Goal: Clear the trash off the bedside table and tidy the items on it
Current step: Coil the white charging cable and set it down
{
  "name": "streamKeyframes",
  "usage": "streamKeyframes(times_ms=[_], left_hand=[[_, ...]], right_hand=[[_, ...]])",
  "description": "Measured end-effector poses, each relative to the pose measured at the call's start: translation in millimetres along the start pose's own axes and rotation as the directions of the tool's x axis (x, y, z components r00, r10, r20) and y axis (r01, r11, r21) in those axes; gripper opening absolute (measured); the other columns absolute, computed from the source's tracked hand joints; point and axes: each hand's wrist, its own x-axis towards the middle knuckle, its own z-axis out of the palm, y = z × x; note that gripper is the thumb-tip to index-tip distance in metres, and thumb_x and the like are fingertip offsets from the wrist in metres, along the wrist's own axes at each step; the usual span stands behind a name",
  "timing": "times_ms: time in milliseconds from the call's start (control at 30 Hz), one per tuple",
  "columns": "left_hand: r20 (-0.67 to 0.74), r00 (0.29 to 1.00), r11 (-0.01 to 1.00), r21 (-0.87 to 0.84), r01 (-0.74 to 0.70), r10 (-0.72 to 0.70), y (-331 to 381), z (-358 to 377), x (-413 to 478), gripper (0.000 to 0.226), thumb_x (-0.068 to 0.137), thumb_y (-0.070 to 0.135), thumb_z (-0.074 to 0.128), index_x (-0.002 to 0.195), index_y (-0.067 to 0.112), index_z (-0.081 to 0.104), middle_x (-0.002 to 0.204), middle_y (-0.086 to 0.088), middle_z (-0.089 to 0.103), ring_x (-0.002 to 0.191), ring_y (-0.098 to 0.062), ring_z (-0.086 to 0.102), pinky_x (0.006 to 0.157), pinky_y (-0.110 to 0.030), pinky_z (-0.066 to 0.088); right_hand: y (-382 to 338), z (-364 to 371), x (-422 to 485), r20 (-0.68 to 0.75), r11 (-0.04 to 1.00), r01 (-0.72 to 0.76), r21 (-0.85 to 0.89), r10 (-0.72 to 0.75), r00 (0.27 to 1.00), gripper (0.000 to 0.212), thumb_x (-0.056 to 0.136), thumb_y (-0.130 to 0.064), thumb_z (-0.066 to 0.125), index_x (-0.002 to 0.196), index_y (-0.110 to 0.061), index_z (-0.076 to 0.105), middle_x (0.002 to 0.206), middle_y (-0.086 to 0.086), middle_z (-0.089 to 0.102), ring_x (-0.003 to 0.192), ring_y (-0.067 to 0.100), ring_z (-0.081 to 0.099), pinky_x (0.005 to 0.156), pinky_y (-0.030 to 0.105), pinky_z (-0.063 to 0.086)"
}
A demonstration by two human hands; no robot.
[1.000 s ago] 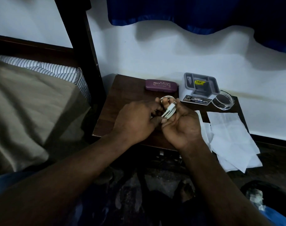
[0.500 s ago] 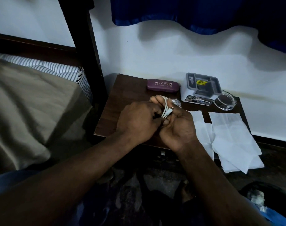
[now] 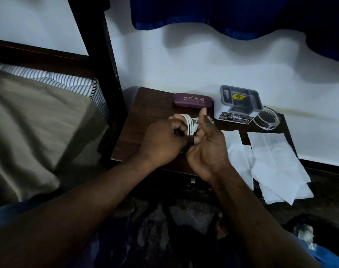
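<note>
Over the dark wooden bedside table point(image 3: 145, 113) my two hands meet around a coiled white cable point(image 3: 189, 123). My left hand point(image 3: 160, 142) grips the coil with curled fingers, its thumb pressed toward my right palm. My right hand point(image 3: 209, 146) is held palm up beside the coil, its thumb raised straight; whether its hidden fingers hold the cable I cannot tell. White paper tissues point(image 3: 271, 157) lie spread over the table's right front corner and hang past its edge. A small clear wrapper point(image 3: 209, 118) shows just behind my hands.
A purple glasses case point(image 3: 191, 100) lies at the table's back. A grey and white organiser box point(image 3: 237, 105) stands beside it, with a clear plastic lid point(image 3: 266, 119) at its right. The bed point(image 3: 29, 122) and dark bedpost point(image 3: 104, 74) are at left. A dark bin point(image 3: 309, 233) sits on the floor at lower right.
My right thumb has lifted off the cable and now points straight up. The coil has slid further into my left hand. The view has shifted slightly.
</note>
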Motion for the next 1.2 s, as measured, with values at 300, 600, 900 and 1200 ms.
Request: streamKeyframes(times_ms=[300,600,900,1200], left_hand=[[0.148,0.987,0.947,-0.304,0.108,-0.065,-3,-3,5,0.025,0.079,0.028,0.089,0.085,0.007,0.076,0.087,-0.013,0.076,0.075,-0.013,0.066,0.077,-0.035,0.054],[0.183,0.977,0.891,-0.419,0.175,-0.106,-3,-5,9,0.025,0.083,0.019,0.085,0.098,0.001,0.074,0.100,-0.018,0.077,0.100,-0.040,0.073,0.096,-0.056,0.057],[0.250,0.949,0.786,-0.541,0.300,-0.190,1,-9,10,0.028,0.087,0.013,0.080,0.112,0.000,0.074,0.099,-0.007,0.077,0.083,-0.010,0.071,0.074,-0.015,0.055],[0.358,0.899,0.777,-0.480,0.408,-0.252,-3,-9,11,0.010,0.086,0.018,0.081,0.095,0.013,0.079,0.087,-0.005,0.079,0.081,-0.009,0.073,0.078,-0.016,0.053]], right_hand=[[0,-3,4,-0.081,0.986,0.060,-0.154,-0.073,0.994,0.043,0.108,-0.027,0.048,0.125,0.009,0.063,0.115,0.024,0.072,0.117,0.036,0.066,0.118,0.058,0.040],[-6,-13,4,-0.131,0.873,0.189,-0.450,-0.274,0.953,0.024,0.101,-0.026,0.066,0.090,-0.010,0.079,0.090,0.013,0.079,0.087,0.023,0.076,0.076,0.036,0.061],[-11,-12,-1,-0.184,0.765,0.178,-0.619,-0.362,0.914,0.028,0.096,-0.040,0.072,0.080,-0.018,0.079,0.079,0.008,0.079,0.067,0.022,0.077,0.055,0.027,0.055],[-8,-12,-1,-0.080,0.767,0.213,-0.605,-0.324,0.943,0.029,0.104,-0.010,0.058,0.086,-0.022,0.077,0.080,-0.004,0.078,0.073,0.007,0.071,0.066,0.025,0.058]])
